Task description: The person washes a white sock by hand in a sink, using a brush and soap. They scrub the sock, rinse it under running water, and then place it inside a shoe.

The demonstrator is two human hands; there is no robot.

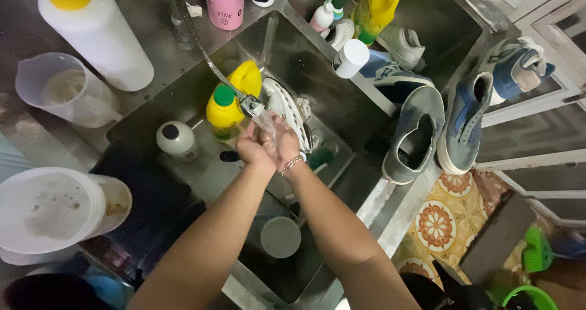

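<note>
steel sink (293,54), left hand (253,148), right hand (284,142), faucet (251,104)

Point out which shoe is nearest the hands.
The white shoe in the sink, just beyond the hands under the faucet stream. The grey shoe and blue shoe sit farther right on the sink's edge.

Dim overhead light is glaring off the steel sink's rim (366,84), its basin is sinking into shadow, and the frame's edges are bending and blurring.
</note>
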